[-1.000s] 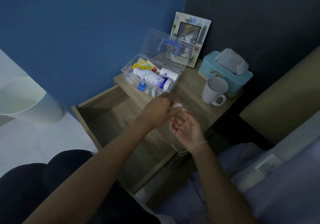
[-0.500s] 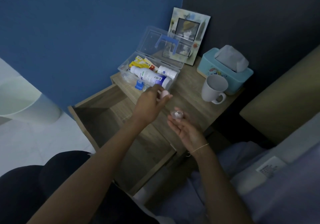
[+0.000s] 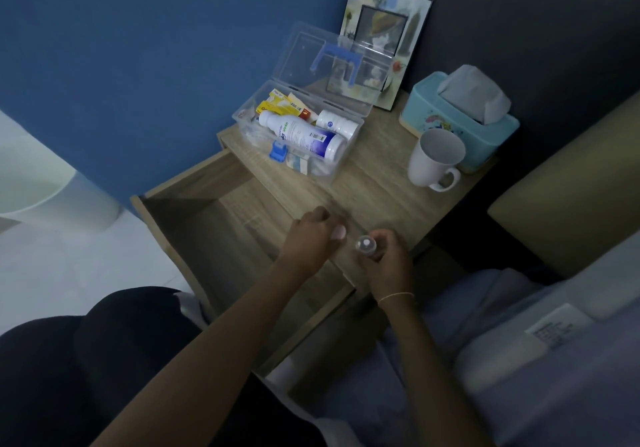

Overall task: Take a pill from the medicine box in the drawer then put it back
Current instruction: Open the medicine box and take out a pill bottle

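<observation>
The clear plastic medicine box [image 3: 346,155] stands on the wooden nightstand with its lid up, holding a white bottle [image 3: 301,135], a smaller white bottle and yellow packets. The drawer [image 3: 207,225] below it is pulled out. Over the nightstand's front edge, my right hand [image 3: 389,261] grips a small clear pill bottle [image 3: 365,245] upright, its mouth uncovered and something white showing in it. My left hand [image 3: 306,235] pinches a small pale cap [image 3: 338,232] just left of that bottle, apart from it.
A white mug [image 3: 434,161], a teal tissue box [image 3: 460,117] and a picture frame [image 3: 384,38] stand on the nightstand top [image 3: 374,190]. A blue wall lies behind, bedding [image 3: 519,360] to my right, and my dark-clothed lap at lower left.
My left hand drew the cap away from the bottle, then both hands sank toward the nightstand's front edge. The cap is now close beside the bottle's mouth again.
</observation>
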`<move>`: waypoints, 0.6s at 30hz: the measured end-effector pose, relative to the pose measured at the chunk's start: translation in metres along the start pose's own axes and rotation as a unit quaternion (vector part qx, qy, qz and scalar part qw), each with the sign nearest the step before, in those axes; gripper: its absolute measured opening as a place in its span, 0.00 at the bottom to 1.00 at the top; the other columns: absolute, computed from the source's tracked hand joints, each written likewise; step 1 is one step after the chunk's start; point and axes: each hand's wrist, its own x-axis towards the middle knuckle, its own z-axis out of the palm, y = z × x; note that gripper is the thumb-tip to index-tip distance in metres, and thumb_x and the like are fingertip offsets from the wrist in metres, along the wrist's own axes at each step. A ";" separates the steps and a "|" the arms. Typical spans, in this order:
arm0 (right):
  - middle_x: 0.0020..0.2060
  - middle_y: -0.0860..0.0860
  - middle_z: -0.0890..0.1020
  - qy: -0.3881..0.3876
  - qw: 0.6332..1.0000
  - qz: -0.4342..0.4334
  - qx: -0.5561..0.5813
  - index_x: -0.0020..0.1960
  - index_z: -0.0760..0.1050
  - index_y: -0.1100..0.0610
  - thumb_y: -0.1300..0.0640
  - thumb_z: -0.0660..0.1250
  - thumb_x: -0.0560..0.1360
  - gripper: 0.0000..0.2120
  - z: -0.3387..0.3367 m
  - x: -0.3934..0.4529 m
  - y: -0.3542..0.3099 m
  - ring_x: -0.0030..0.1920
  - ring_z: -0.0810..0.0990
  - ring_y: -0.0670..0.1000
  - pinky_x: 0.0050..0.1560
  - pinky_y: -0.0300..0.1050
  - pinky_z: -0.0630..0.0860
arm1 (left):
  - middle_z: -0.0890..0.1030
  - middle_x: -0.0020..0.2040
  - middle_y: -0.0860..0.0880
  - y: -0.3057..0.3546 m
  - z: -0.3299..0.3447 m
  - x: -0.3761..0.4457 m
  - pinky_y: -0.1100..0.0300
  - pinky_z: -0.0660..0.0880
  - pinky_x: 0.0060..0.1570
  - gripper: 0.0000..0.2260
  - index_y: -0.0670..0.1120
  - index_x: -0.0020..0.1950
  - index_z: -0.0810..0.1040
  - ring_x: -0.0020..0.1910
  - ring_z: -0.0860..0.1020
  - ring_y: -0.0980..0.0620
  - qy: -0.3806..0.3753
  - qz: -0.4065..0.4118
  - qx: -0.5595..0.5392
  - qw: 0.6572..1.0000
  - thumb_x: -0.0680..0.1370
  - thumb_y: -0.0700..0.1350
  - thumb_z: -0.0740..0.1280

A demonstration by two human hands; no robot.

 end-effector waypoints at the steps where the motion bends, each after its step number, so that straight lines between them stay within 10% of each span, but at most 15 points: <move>1: 0.47 0.60 0.82 -0.006 1.000 -0.004 -0.014 0.48 0.76 0.60 0.64 0.76 0.64 0.14 0.000 0.001 0.000 0.50 0.79 0.60 0.52 0.59 0.76 | 0.74 0.57 0.43 0.000 0.003 0.001 0.50 0.71 0.55 0.14 0.47 0.61 0.74 0.54 0.74 0.43 0.003 0.000 0.009 1.000 0.79 0.51 0.60; 18: 0.49 0.58 0.81 -0.022 0.998 0.028 -0.048 0.51 0.78 0.58 0.60 0.76 0.66 0.16 0.000 0.004 -0.002 0.53 0.78 0.59 0.56 0.58 0.76 | 0.75 0.62 0.42 -0.005 0.012 -0.008 0.49 0.71 0.55 0.15 0.43 0.64 0.74 0.57 0.74 0.41 0.074 0.067 0.027 0.995 0.80 0.47 0.61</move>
